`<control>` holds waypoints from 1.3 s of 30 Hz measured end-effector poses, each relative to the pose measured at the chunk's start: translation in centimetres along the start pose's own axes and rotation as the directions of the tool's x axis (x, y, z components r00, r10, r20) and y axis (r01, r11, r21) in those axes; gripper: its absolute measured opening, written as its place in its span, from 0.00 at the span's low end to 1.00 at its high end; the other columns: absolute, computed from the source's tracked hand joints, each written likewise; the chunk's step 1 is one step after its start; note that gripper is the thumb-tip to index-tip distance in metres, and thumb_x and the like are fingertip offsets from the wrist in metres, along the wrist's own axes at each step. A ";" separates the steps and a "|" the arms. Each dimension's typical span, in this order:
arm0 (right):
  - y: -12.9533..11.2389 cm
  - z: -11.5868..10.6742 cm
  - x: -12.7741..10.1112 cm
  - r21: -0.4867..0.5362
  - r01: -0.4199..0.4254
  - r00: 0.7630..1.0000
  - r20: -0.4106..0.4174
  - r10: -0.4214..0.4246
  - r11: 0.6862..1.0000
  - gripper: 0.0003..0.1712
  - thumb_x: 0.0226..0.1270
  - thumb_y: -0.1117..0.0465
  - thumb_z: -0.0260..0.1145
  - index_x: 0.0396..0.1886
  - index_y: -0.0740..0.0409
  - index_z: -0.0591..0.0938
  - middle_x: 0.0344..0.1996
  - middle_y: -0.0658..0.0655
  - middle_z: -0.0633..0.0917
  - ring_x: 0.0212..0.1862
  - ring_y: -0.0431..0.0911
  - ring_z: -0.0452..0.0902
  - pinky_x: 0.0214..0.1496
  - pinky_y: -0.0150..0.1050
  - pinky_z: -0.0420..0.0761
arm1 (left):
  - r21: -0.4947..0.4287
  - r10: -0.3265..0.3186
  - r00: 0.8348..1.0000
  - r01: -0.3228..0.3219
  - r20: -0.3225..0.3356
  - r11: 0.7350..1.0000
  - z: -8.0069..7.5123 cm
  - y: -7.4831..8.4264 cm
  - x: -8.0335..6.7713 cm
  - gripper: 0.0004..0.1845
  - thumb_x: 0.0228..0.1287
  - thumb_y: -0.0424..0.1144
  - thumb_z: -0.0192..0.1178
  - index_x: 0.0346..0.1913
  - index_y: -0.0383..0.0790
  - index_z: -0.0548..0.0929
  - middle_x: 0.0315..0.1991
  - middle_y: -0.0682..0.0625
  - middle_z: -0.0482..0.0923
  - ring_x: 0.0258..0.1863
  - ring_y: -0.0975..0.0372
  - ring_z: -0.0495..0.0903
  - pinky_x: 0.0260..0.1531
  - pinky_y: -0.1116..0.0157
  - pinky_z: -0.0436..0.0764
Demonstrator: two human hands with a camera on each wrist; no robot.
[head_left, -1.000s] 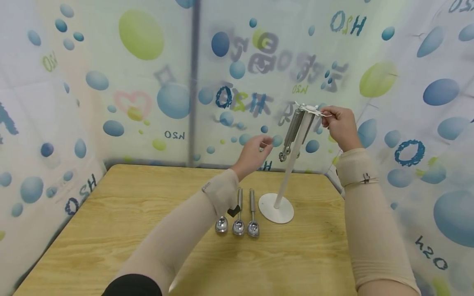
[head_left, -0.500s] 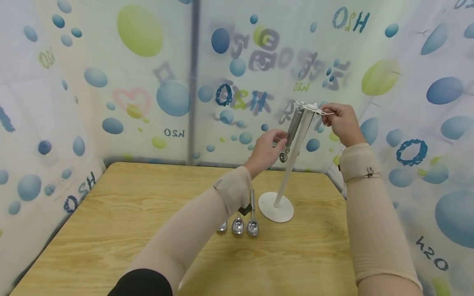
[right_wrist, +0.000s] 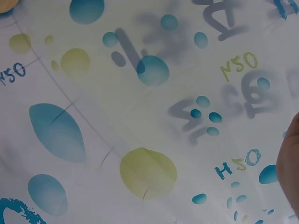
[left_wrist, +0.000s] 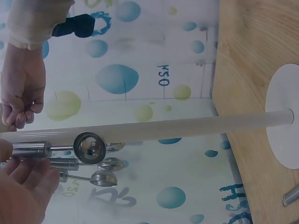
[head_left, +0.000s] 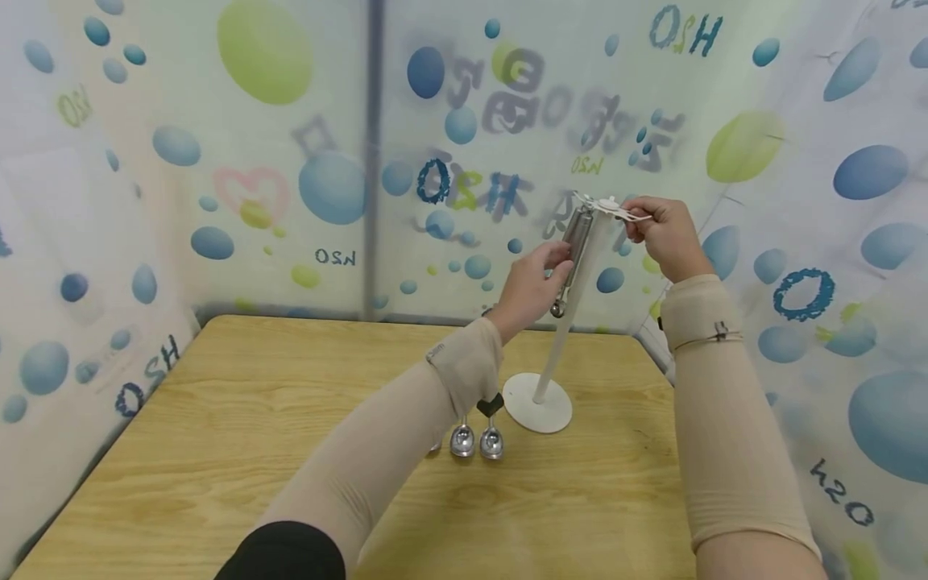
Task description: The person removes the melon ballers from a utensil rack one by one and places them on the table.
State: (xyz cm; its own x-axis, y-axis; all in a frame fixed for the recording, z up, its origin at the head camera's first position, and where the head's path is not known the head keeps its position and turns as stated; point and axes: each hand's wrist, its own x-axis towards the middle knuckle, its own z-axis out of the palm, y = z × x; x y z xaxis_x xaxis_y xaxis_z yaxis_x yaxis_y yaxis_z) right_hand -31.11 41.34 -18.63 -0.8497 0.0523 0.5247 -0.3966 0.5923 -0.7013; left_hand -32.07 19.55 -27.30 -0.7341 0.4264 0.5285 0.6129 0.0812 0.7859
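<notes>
Bubble-print curtain behind wooden table, white stand at three o'clock — left hand gripping hanging scoops at two, right hand pinching the stand's top, lying scoops at six.

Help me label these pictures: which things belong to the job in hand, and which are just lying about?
In the job:
white stand
hanging scoops
left hand
right hand
tabletop scoops, probably, though held by neither

Just surroundings:
wooden table
patterned backdrop
</notes>
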 end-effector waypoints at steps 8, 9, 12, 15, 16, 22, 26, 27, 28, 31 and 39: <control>-0.2 0.2 -0.1 0.012 -0.011 1.000 -0.013 0.011 1.000 0.17 0.72 0.75 0.48 0.39 0.58 0.83 0.19 0.47 0.77 0.28 0.43 0.73 0.31 0.29 0.75 | -0.010 0.002 1.000 -0.002 0.008 1.000 0.1 0.2 0.1 0.21 0.74 0.46 0.51 0.66 0.46 0.71 0.55 0.53 0.80 0.56 0.64 0.77 0.54 0.68 0.77; -0.3 0.2 -0.2 0.009 -0.012 1.000 -0.012 0.012 1.000 0.17 0.72 0.75 0.48 0.39 0.58 0.83 0.19 0.47 0.77 0.28 0.43 0.73 0.31 0.30 0.75 | -0.015 0.003 1.000 -0.003 0.002 1.000 0.1 0.2 0.2 0.21 0.74 0.46 0.52 0.65 0.46 0.72 0.54 0.53 0.81 0.55 0.65 0.77 0.53 0.68 0.78; -0.4 0.2 -0.2 -0.002 -0.010 1.000 -0.004 0.010 1.000 0.17 0.72 0.74 0.48 0.41 0.59 0.83 0.20 0.48 0.78 0.29 0.44 0.73 0.32 0.31 0.75 | -0.015 0.008 1.000 -0.008 -0.021 1.000 0.0 0.3 0.3 0.21 0.72 0.46 0.54 0.64 0.45 0.74 0.51 0.53 0.82 0.51 0.65 0.79 0.50 0.69 0.79; -0.5 0.2 -0.2 -0.002 -0.014 1.000 0.003 0.014 1.000 0.17 0.73 0.72 0.48 0.42 0.59 0.84 0.21 0.48 0.79 0.30 0.44 0.74 0.32 0.32 0.75 | -0.005 0.008 1.000 -0.008 -0.028 1.000 -0.1 0.4 0.2 0.20 0.72 0.45 0.54 0.64 0.45 0.74 0.50 0.52 0.82 0.49 0.65 0.80 0.47 0.70 0.80; -0.4 0.1 -0.3 0.000 -0.020 1.000 0.003 0.020 1.000 0.16 0.74 0.72 0.49 0.43 0.58 0.84 0.22 0.47 0.80 0.30 0.44 0.74 0.32 0.32 0.75 | -0.001 0.008 1.000 -0.008 -0.026 1.000 -0.1 0.5 0.2 0.20 0.72 0.45 0.54 0.64 0.44 0.74 0.50 0.52 0.82 0.48 0.65 0.80 0.47 0.70 0.80; -0.3 0.0 -0.5 -0.001 -0.043 0.999 -0.020 0.043 0.999 0.19 0.74 0.70 0.48 0.52 0.55 0.84 0.36 0.45 0.82 0.34 0.40 0.75 0.32 0.29 0.75 | -0.004 0.004 1.000 -0.004 -0.011 1.000 -0.2 0.7 0.1 0.20 0.72 0.43 0.55 0.64 0.43 0.74 0.50 0.50 0.83 0.48 0.64 0.81 0.44 0.73 0.80; -0.4 0.1 -0.6 0.014 -0.038 0.995 -0.091 0.039 0.999 0.21 0.72 0.70 0.50 0.56 0.55 0.83 0.43 0.46 0.79 0.35 0.39 0.75 0.31 0.28 0.75 | 0.005 0.010 1.000 -0.010 -0.012 1.000 -0.3 0.9 0.0 0.19 0.71 0.42 0.56 0.62 0.43 0.75 0.48 0.50 0.83 0.45 0.65 0.81 0.41 0.74 0.80; -0.4 0.1 -0.7 0.021 -0.032 0.993 -0.116 0.035 0.999 0.20 0.72 0.70 0.51 0.56 0.54 0.83 0.43 0.46 0.79 0.36 0.39 0.76 0.30 0.27 0.74 | 0.008 0.015 1.000 -0.015 -0.014 1.000 -0.3 0.9 0.0 0.19 0.70 0.42 0.56 0.62 0.42 0.76 0.48 0.50 0.83 0.44 0.65 0.81 0.41 0.74 0.80; -0.4 0.1 -0.8 0.034 -0.026 0.989 -0.146 0.031 0.999 0.19 0.72 0.69 0.52 0.56 0.54 0.83 0.43 0.46 0.79 0.36 0.38 0.75 0.29 0.27 0.74 | 0.011 0.018 1.000 -0.018 -0.017 1.000 -0.3 0.9 0.0 0.19 0.70 0.42 0.57 0.61 0.42 0.76 0.48 0.50 0.83 0.44 0.65 0.81 0.40 0.74 0.80; -0.3 0.2 -1.2 0.115 0.020 0.970 -0.244 0.009 0.993 0.15 0.73 0.66 0.56 0.53 0.56 0.84 0.40 0.48 0.80 0.34 0.39 0.75 0.27 0.27 0.73 | 0.017 0.021 1.000 -0.021 -0.022 1.000 -0.2 0.9 -0.1 0.19 0.70 0.41 0.57 0.61 0.41 0.76 0.48 0.49 0.84 0.44 0.64 0.82 0.41 0.73 0.80; -1.0 1.1 -2.5 0.237 0.105 0.957 -0.290 -0.033 0.966 0.17 0.67 0.56 0.62 0.46 0.65 0.85 0.27 0.51 0.83 0.27 0.43 0.75 0.25 0.26 0.75 | 0.049 0.049 0.999 -0.048 -0.020 0.998 -0.4 0.5 -0.2 0.19 0.70 0.42 0.56 0.61 0.42 0.76 0.47 0.50 0.84 0.43 0.65 0.82 0.41 0.73 0.79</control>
State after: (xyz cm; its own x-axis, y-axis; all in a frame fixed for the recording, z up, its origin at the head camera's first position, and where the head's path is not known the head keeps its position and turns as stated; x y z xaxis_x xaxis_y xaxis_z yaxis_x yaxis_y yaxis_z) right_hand -28.94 39.77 -19.82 -0.6989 0.2630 0.6651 -0.5549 0.3873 -0.7363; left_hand -31.74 19.12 -26.84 -0.7090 0.4113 0.5728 0.6609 0.1043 0.7432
